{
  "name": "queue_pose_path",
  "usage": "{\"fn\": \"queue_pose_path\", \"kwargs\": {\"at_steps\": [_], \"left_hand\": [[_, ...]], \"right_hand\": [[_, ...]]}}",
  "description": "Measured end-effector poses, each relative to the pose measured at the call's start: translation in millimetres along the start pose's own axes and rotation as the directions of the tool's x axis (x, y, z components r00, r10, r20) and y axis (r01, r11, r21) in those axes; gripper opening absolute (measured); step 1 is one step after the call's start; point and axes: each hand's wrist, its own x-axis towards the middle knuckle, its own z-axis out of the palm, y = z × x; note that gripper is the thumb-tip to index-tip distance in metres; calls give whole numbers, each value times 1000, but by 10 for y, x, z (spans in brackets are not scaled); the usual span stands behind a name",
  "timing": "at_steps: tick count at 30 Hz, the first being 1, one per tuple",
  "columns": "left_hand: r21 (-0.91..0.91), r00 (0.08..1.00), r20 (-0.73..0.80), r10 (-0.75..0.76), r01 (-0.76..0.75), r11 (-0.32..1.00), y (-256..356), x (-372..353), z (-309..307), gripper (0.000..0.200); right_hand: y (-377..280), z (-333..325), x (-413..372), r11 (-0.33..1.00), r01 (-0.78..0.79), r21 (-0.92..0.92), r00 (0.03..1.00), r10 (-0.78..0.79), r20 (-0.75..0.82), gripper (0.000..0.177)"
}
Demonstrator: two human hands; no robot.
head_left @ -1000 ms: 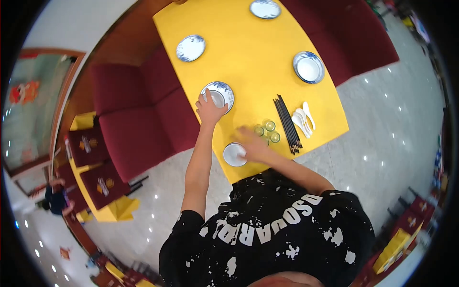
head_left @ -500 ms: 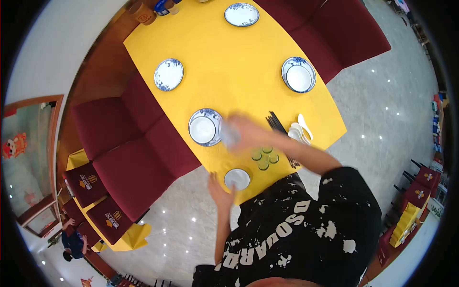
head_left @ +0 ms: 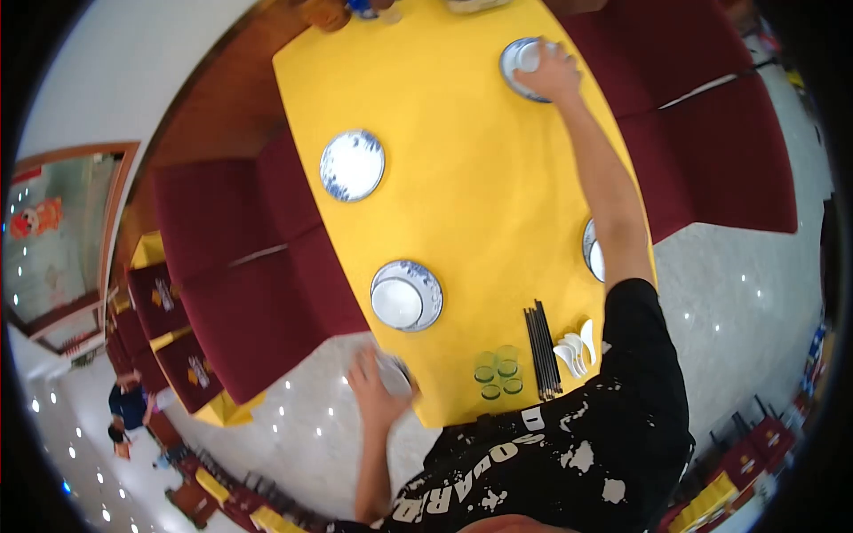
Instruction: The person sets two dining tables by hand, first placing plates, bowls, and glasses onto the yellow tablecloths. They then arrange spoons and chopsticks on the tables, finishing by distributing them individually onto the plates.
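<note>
My right hand [head_left: 553, 75] reaches to the far right of the yellow table [head_left: 462, 186]. Its fingers are round a small white bowl [head_left: 530, 57] on a blue-patterned plate [head_left: 513, 82]. My left hand [head_left: 373, 391] grips another white bowl [head_left: 394, 376], tilted beside the table's left near edge. Closest to that hand on the tabletop is a patterned plate [head_left: 430, 286] with a white bowl [head_left: 396, 303] on it. Farther up the left side lies a plate with no bowl [head_left: 352, 166]. My right forearm partly hides another plate and bowl [head_left: 595, 252].
Several green-tinted glasses [head_left: 498, 371] stand near my body. Beside them lie black chopsticks [head_left: 542, 349] and white spoons [head_left: 576, 349]. Dark red seats [head_left: 258, 266] line both sides. Containers [head_left: 327, 12] stand at the far left end. A person [head_left: 130, 404] is in the left background.
My right hand has carried a bowl from the left side to the far right plate. My left hand has lifted its bowl off the near corner, past the edge. The view has shifted.
</note>
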Motion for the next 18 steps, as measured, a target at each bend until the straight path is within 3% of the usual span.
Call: {"fn": "queue_pose_path", "kwargs": {"at_steps": [1, 2, 4, 8, 11, 14, 17, 18], "left_hand": [[52, 982, -105, 158, -153, 987, 147, 571, -210, 101], [31, 975, -155, 162, -159, 987, 163, 1057, -261, 98], [39, 965, -198, 172, -167, 985, 25, 1974, -138, 95], [147, 891, -313, 329, -297, 944, -420, 3515, 428, 98], [121, 966, -167, 196, -177, 977, -404, 3799, 753, 103], [152, 994, -103, 26, -10, 988, -134, 3963, 551, 116], [101, 997, -44, -64, 68, 993, -27, 3735, 464, 132], [26, 997, -56, -44, 45, 999, -55, 3598, 425, 124]], "right_hand": [[-22, -10, -106, 998, 39, -47, 993, -44, -110, 100], [-27, -56, -231, 994, 60, -92, 969, -80, -233, 96], [93, -181, -591, 895, 325, 306, 873, -159, -462, 75], [516, -873, -2059, 808, 370, 459, 915, -230, -332, 37], [1021, -1155, -3231, 843, 295, 449, 955, -254, -151, 31], [1488, -1202, -4308, 889, -56, 454, 995, 13, 97, 29], [1689, -1258, -5116, 807, -395, 439, 918, 321, 235, 29], [1753, -1201, -5337, 834, -372, 407, 927, 313, 206, 33]]}}
